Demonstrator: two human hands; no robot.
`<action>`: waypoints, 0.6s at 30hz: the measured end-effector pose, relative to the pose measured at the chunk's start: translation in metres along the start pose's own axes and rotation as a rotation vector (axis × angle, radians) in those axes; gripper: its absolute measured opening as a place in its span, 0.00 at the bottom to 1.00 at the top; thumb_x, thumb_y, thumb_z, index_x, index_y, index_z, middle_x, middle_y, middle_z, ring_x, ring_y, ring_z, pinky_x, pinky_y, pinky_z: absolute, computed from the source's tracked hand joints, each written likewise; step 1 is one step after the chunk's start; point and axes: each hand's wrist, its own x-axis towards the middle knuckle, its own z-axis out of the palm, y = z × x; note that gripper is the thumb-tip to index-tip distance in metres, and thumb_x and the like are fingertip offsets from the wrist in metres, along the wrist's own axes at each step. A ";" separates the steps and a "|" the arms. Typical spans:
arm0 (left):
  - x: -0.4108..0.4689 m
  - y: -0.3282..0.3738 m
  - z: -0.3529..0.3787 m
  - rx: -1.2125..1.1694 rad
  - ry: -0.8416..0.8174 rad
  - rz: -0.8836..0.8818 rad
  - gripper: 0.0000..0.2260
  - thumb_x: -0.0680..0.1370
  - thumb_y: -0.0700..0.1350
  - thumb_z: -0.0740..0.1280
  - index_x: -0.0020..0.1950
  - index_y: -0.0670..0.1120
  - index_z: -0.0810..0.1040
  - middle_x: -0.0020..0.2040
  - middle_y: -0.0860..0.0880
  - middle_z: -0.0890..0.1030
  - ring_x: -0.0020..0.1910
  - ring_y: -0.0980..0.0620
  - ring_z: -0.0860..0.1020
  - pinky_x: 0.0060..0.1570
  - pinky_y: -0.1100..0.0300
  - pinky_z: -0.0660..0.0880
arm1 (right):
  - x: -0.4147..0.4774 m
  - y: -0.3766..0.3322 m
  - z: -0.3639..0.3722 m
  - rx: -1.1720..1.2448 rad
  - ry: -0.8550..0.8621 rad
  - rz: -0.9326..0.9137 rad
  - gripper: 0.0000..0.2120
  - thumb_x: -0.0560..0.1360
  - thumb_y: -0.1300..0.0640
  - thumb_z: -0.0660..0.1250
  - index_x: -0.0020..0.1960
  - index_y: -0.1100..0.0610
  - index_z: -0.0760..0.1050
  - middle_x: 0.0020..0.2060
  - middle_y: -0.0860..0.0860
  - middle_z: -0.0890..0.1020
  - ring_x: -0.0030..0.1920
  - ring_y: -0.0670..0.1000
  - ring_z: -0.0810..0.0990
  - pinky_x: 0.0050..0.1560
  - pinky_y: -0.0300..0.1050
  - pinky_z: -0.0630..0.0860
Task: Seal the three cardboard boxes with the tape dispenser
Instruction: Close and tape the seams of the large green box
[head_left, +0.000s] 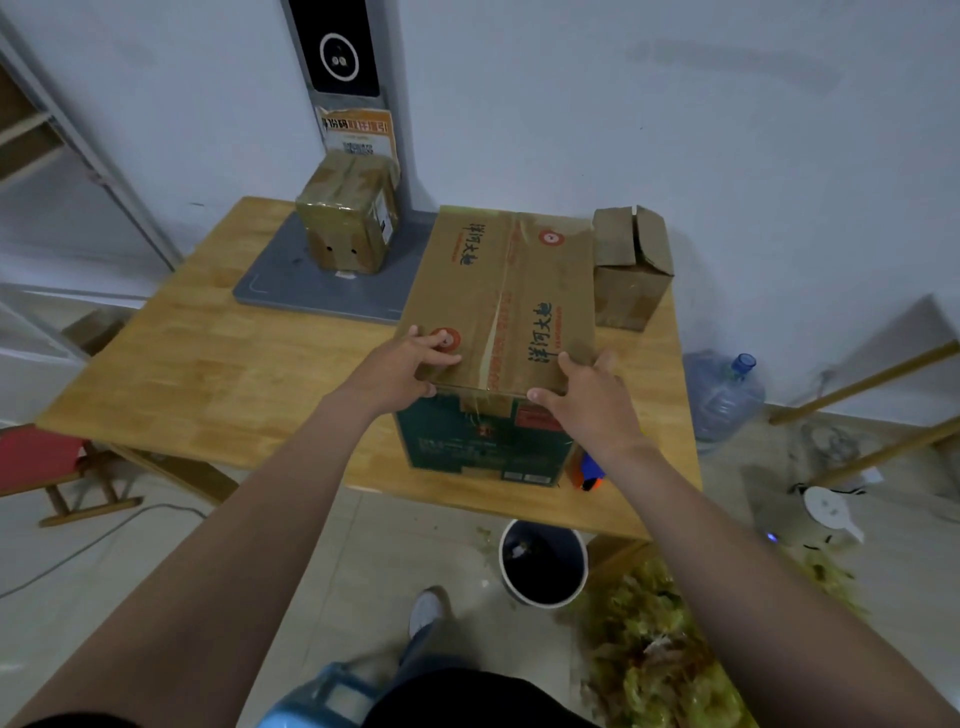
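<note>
Near edge of tabletop, right: tape dispenser just beside the large box, partly hidden by your wrist | your left hand and right hand lie open, fingers flat on that box's near top edge | far right: small box, flaps up | far left: taped box on grey base.

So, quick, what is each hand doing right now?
Left hand: open, resting flat on the large brown cardboard box.
Right hand: open, pressing the same box's top.
</note>
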 end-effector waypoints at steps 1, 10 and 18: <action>0.011 -0.003 -0.004 0.007 -0.004 0.002 0.29 0.76 0.38 0.75 0.74 0.58 0.74 0.80 0.58 0.61 0.82 0.49 0.53 0.76 0.46 0.62 | 0.011 -0.003 0.001 0.001 0.007 0.007 0.36 0.77 0.34 0.63 0.78 0.53 0.63 0.66 0.58 0.63 0.60 0.62 0.74 0.65 0.55 0.74; 0.106 -0.023 -0.034 0.021 -0.038 0.024 0.31 0.79 0.36 0.70 0.77 0.61 0.69 0.82 0.58 0.57 0.82 0.44 0.49 0.79 0.40 0.54 | 0.098 -0.021 -0.004 0.091 0.028 0.136 0.36 0.77 0.33 0.63 0.80 0.47 0.60 0.76 0.55 0.58 0.70 0.60 0.71 0.66 0.57 0.74; 0.129 0.022 -0.039 0.075 -0.060 0.142 0.37 0.77 0.60 0.71 0.81 0.64 0.56 0.83 0.57 0.50 0.82 0.44 0.44 0.77 0.35 0.44 | 0.097 0.029 -0.016 0.382 0.155 0.069 0.34 0.78 0.44 0.69 0.79 0.51 0.62 0.75 0.52 0.67 0.74 0.53 0.67 0.72 0.55 0.68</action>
